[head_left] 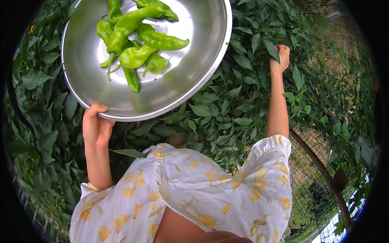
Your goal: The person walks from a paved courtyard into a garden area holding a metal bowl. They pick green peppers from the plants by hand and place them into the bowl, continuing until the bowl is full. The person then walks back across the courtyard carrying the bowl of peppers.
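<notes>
My left hand (98, 124) grips the near rim of a wide stainless steel bowl (194, 79), thumb over the edge and fingers beneath. Several light green peppers (164, 41) lie in a heap in the bowl. Out to the right, my right hand (281, 57) reaches into the leafy pepper plants (243, 79). Its fingers are bent and partly covered by a leaf (272, 50); whether they hold a stem or a fruit cannot be seen.
Dense foliage (45, 106) surrounds the bowl and both arms. Wire netting (313, 152) and a curved brown pole (325, 173) stand at the lower right. A dark hose or cable (21, 112) runs down the left side. One leaf (130, 152) touches my floral shirt.
</notes>
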`<move>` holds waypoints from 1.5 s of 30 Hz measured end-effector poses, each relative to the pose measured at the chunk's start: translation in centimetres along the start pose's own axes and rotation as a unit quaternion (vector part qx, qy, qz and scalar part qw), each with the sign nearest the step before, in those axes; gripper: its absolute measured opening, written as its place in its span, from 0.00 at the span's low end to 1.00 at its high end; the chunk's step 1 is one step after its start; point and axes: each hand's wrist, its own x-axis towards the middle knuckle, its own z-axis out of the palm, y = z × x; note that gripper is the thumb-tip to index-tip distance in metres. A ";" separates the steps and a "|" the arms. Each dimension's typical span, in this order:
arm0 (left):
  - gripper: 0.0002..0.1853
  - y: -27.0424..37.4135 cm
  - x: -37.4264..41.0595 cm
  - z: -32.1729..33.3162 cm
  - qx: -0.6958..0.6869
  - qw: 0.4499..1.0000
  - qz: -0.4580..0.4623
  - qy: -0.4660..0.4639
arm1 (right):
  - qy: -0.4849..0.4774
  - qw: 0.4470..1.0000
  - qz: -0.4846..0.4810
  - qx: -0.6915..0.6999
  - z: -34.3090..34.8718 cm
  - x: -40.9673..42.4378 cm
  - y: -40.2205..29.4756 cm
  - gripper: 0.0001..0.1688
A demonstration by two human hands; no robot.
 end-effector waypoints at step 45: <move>0.24 -0.2 2.4 0.8 0.051 0.997 0.026 0.048 | -0.210 0.975 -0.031 0.060 17.4 -1.9 -2.2 0.08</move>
